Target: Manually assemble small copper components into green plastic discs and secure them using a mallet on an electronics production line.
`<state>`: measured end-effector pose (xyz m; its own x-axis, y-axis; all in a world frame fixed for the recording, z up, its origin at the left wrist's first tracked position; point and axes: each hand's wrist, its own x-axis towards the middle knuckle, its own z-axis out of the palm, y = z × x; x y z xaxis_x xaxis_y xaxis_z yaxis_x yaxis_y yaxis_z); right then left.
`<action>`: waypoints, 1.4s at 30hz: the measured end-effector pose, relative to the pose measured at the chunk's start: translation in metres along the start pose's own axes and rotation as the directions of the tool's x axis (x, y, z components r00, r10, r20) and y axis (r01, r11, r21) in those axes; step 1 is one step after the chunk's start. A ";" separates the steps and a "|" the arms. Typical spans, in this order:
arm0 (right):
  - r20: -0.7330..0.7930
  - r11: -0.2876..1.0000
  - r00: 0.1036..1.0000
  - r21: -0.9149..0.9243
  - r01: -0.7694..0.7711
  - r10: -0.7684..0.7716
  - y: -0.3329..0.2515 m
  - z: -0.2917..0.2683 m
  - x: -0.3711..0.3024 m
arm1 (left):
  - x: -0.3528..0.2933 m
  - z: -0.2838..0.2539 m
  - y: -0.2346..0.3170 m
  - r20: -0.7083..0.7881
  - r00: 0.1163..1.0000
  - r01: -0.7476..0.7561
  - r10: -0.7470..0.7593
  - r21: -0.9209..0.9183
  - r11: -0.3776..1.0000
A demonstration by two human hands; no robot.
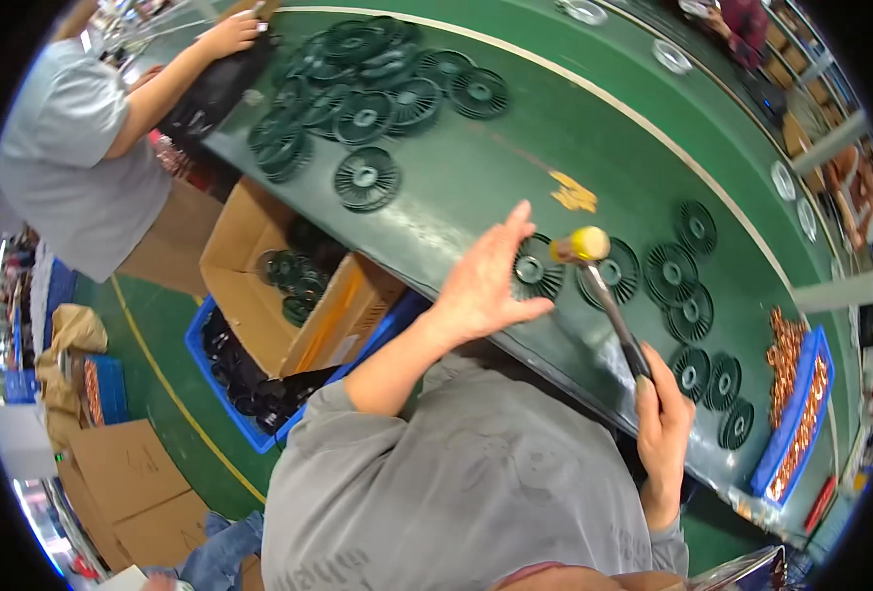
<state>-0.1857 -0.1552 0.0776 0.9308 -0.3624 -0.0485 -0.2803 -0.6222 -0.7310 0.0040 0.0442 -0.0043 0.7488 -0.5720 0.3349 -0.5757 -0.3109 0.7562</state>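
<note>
A view from above shows a person in a grey sweatshirt standing at a long green conveyor belt (515, 167) that runs diagonally across the scene.

The person's right hand (665, 419) is closed in a fist around the dark handle of a mallet (604, 286). The mallet's yellowish head is raised just over the belt, between two round black finned discs.

The left hand (485, 281) is open, its fingers spread apart and pointing upward, with the thumb stretched to the right. It hovers beside or lightly against the edge of one black disc (535, 268), which lies flat on the belt just left of the mallet head; whether the hand actually touches it cannot be told.

A second disc (615, 274) lies partly under the mallet head. More discs of the same kind lie in a loose row to the right (687, 286), running down toward a blue tray (786, 433) filled with small copper-coloured parts at the belt's near edge.

Farther up the belt sits a large heap of black discs (367, 89). A second person in a light grey shirt (72, 148) stands at the upper left, one hand (229, 34) reaching onto the belt near that heap.

Below the belt, on the green floor, an open cardboard box (259, 266) holds more discs, beside a blue crate (229, 374).
</note>
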 end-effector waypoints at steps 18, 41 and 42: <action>-0.664 0.842 0.747 -0.393 -0.369 0.018 0.101 -0.087 -0.012 | -0.006 -0.006 0.001 -0.068 0.998 0.003 0.005 0.107 0.994; -0.324 0.445 0.942 -0.859 -0.253 -0.089 0.179 -0.118 -0.052 | 0.055 0.038 0.052 0.147 0.974 0.189 -0.173 -0.100 0.977; -0.305 0.463 0.951 -0.851 -0.247 -0.054 0.178 -0.117 -0.050 | 0.061 0.044 0.049 0.119 0.988 0.103 -0.097 -0.043 0.994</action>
<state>-0.3099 -0.3292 0.0292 0.8284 -0.5229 0.2009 -0.5595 -0.7892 0.2531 0.0070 -0.0400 0.0286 0.7565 -0.6255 0.1909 -0.4812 -0.3349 0.8101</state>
